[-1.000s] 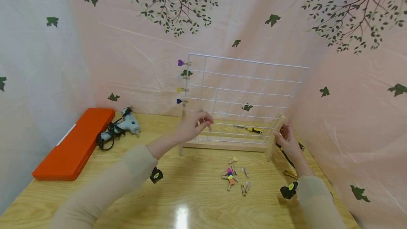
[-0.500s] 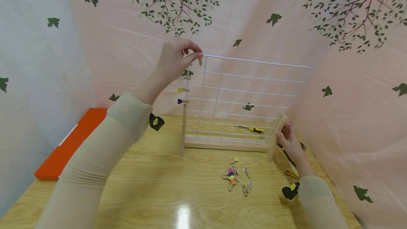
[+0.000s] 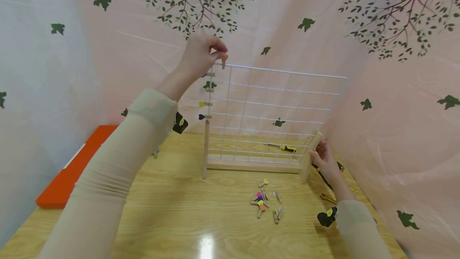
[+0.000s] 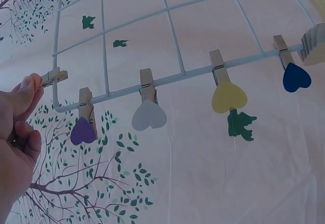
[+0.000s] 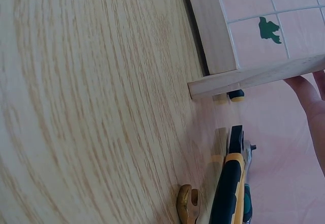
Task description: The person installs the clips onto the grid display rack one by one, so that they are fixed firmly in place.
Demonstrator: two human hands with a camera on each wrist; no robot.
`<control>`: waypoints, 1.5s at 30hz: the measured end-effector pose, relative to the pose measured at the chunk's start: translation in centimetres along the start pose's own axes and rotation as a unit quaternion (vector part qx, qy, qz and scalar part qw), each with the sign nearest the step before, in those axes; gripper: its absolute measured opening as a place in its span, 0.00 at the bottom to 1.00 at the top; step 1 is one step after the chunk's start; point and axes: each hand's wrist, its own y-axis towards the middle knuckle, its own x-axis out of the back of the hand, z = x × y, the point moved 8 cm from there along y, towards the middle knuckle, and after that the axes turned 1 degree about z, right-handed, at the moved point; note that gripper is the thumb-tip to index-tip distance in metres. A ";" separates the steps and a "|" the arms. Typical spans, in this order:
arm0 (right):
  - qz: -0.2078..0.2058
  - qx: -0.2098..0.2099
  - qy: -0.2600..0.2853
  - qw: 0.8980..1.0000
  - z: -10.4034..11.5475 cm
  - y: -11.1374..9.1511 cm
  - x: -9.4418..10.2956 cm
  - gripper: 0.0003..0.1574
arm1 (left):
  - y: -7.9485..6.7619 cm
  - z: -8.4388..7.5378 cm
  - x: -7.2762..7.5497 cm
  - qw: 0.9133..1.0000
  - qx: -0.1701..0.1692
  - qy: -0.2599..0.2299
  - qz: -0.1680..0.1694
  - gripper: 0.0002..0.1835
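Note:
My left hand [image 3: 203,53] pinches a small wooden clothespin [image 3: 224,64] with an orange top, at the top wire of the white wire grid [image 3: 284,71] near its upper left corner. In the left wrist view that clothespin [image 4: 55,75] sits across the wire, its outer end between thumb and finger. Down the grid's left edge hang clothespins with a purple heart [image 4: 83,131], a white heart [image 4: 149,115], a yellow heart [image 4: 229,97] and a dark blue heart [image 4: 296,77]. My right hand [image 3: 326,162] holds the right wooden post [image 3: 310,157] of the grid's stand.
Several loose clothespins [image 3: 260,202] lie on the table [image 3: 172,219] before the stand. An orange case [image 3: 72,179] is at left. Behind the grid lies a yellow-black screwdriver [image 3: 287,148]. Black-yellow handled pliers [image 5: 229,183] and a brass-coloured wrench [image 5: 188,203] lie by the right post.
My left hand has risen from the grid's lower left to its top left corner, carrying the clothespin onto the top wire. The right hand stays on the post.

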 end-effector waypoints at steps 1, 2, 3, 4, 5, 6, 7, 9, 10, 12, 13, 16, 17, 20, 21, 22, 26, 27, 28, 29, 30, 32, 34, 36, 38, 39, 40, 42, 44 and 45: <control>0.000 -0.002 -0.003 1.000 0.0 0.0 0.0 0.30 | 0.0 0.0 -0.1 1.000 0.001 -0.001 0.002 0.11; 0.000 -0.003 -0.005 1.000 -0.1 0.0 0.0 0.30 | -0.1 0.1 -0.1 1.000 0.003 -0.003 0.004 0.11; -0.001 -0.005 -0.005 1.000 -0.1 0.0 0.0 0.30 | -0.1 0.2 -0.2 1.000 0.009 -0.006 0.006 0.11; -0.002 -0.006 -0.008 1.000 -0.2 0.0 0.0 0.30 | -0.2 0.3 -0.2 1.000 0.015 -0.011 0.007 0.12; -0.003 -0.007 -0.010 1.000 -0.2 0.0 0.0 0.30 | -0.3 0.4 -0.2 1.000 0.020 -0.016 0.006 0.12; -0.005 -0.009 -0.014 1.000 -0.2 0.1 0.1 0.30 | -0.3 0.5 -0.1 1.000 0.022 -0.020 0.005 0.13; -0.006 -0.011 -0.016 1.000 -0.3 0.1 0.1 0.30 | -0.5 0.5 0.0 0.999 0.023 -0.025 0.002 0.13; -0.007 -0.014 -0.021 1.000 -0.3 0.1 0.2 0.30 | -0.8 0.3 0.3 0.999 0.016 -0.035 -0.010 0.15; -0.007 -0.015 -0.021 1.000 -0.3 0.1 0.2 0.30 | -1.0 0.0 0.4 0.999 0.004 -0.044 -0.020 0.15; -0.007 -0.018 -0.019 1.000 -0.3 0.0 0.2 0.30 | -1.9 -0.9 0.5 0.997 -0.021 -0.064 -0.035 0.16; -0.005 -0.017 -0.015 1.000 -0.3 0.0 0.1 0.30 | -2.5 -1.3 0.4 0.996 -0.029 -0.076 -0.039 0.15; -0.005 -0.015 -0.004 1.000 -0.2 -0.2 0.1 0.30 | -4.7 -2.5 -1.2 0.992 -0.042 -0.119 -0.028 0.15; -0.006 -0.015 -0.001 1.000 -0.1 -0.3 0.2 0.30 | -5.5 -2.6 -2.1 0.991 -0.036 -0.129 -0.013 0.15; -0.010 -0.014 0.006 1.000 -0.2 -0.4 0.2 0.30 | -8.2 -2.7 -5.5 0.987 -0.013 -0.155 0.039 0.17; -0.011 -0.014 0.007 1.000 -0.2 -0.4 0.3 0.30 | -9.2 -2.6 -6.8 0.986 -0.004 -0.158 0.060 0.19; -0.010 -0.012 0.009 1.000 -0.3 -0.4 0.3 0.30 | -10.3 -2.5 -8.2 0.984 0.003 -0.162 0.079 0.20; -0.009 -0.014 0.001 1.000 -1.1 -0.3 0.5 0.31 | -14.7 -2.2 -13.5 0.975 0.014 -0.167 0.148 0.23; -0.009 -0.014 -0.003 1.000 -1.3 -0.3 0.6 0.31 | -15.8 -2.1 -14.9 0.972 0.013 -0.169 0.165 0.23; -0.009 -0.014 -0.006 1.000 -1.5 -0.2 0.7 0.31 | -16.9 -2.0 -16.2 0.969 0.014 -0.170 0.181 0.24; -0.009 -0.015 -0.010 1.000 -1.8 -0.2 0.8 0.31 | -18.0 -1.9 -17.5 0.965 0.013 -0.171 0.197 0.24; -0.009 -0.015 -0.014 1.000 -1.9 -0.1 0.9 0.31 | -19.1 -1.9 -18.8 0.962 0.013 -0.170 0.215 0.24; -0.010 -0.014 -0.017 1.000 -2.2 0.0 1.0 0.31 | -21.0 -1.8 -21.3 0.953 0.013 -0.174 0.249 0.24; -0.008 -0.011 -0.017 1.000 -2.3 0.1 1.0 0.31 | -22.6 -1.7 -23.5 0.942 0.012 -0.187 0.279 0.23; -0.008 -0.008 -0.016 1.000 -2.3 0.2 1.1 0.31 | -24.0 -1.8 -25.4 0.931 0.003 -0.196 0.307 0.23; -0.008 -0.006 -0.013 1.000 -2.3 0.3 1.1 0.31 | -25.1 -2.1 -26.9 0.918 -0.002 -0.214 0.335 0.21; -0.008 -0.004 -0.013 1.000 -2.2 0.3 1.0 0.31 | -25.6 -2.3 -27.5 0.912 -0.010 -0.217 0.347 0.21; -0.008 -0.004 -0.013 1.000 -2.2 0.3 1.0 0.31 | -25.9 -2.7 -28.1 0.908 -0.018 -0.219 0.358 0.20; -0.009 -0.005 -0.011 1.000 -2.0 0.3 0.9 0.31 | -26.4 -3.3 -28.9 0.900 -0.036 -0.216 0.377 0.18; -0.008 -0.008 -0.009 1.000 -1.5 0.2 0.7 0.31 | -26.7 -4.0 -29.6 0.896 -0.062 -0.204 0.389 0.17; -0.006 -0.008 -0.008 1.000 -1.2 0.2 0.6 0.31 | -26.9 -4.3 -29.9 0.895 -0.072 -0.196 0.394 0.16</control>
